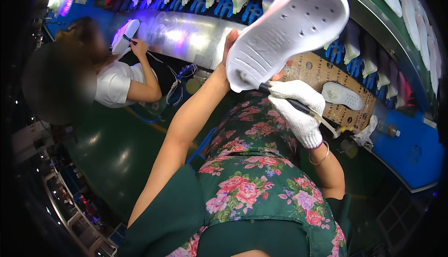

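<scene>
Raised in front of me is a white shoe sole [289, 28], its dotted, grooved inner face turned toward me. My bare left hand [226, 61] grips it from behind and along its left edge; much of that hand is hidden by the sole. A white knitted glove covers my right hand [298, 110]. Its fingers are closed around a dark pen-shaped tool with a pale hose or cord [329, 125] trailing from it. The tool's dark front end [264, 88] meets the narrow lower end of the sole; I cannot make out its tip.
Behind the sole, a second pale sole [343, 96] lies on brown taped cardboard [308, 68]. Shoes on blue holders [224, 5] line the curved rack, with loose soles [406, 14] at upper right. At left, a co-worker [123, 79] holds a tool against another sole. A plastic bottle [388, 127] lies at right.
</scene>
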The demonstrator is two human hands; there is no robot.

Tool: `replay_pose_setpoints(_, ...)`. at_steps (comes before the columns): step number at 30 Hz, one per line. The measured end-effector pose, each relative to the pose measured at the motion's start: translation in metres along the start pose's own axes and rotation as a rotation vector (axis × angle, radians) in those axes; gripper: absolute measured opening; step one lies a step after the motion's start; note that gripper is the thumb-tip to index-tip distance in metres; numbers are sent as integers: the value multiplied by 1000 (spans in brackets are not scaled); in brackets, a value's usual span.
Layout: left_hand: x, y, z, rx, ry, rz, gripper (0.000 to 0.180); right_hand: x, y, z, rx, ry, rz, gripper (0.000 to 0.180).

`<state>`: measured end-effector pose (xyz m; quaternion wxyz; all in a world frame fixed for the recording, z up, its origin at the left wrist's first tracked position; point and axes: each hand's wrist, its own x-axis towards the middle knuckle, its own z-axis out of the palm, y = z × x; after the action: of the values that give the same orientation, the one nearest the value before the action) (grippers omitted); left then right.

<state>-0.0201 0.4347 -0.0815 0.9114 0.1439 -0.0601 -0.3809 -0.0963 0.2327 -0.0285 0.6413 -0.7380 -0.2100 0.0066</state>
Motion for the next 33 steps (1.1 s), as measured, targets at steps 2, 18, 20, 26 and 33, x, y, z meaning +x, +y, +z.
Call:
replay_pose_setpoints(2, -1, 2, 7, -5, 20, -27, 107, 2, -5, 1, -135, -49, -186, 25)
replay_pose_setpoints(18, 5, 15, 13, 75, -56, -57, 103, -4, -8, 23, 54, -100, -128, 22)
replay_pose_setpoints(20, 2, 18, 11, 45, 21, -54, 100, -7, -2, 19, 109, 8, 94, 16)
replay_pose_setpoints(26, -1, 22, -11, -39, -27, 25, 96, -2, -5, 16, 422, -24, 448, 17)
replay_pose_setpoints(33, -28, -16, -7, 11, 243, 156, 76, 56, 11, -33, -403, 209, -199, 17)
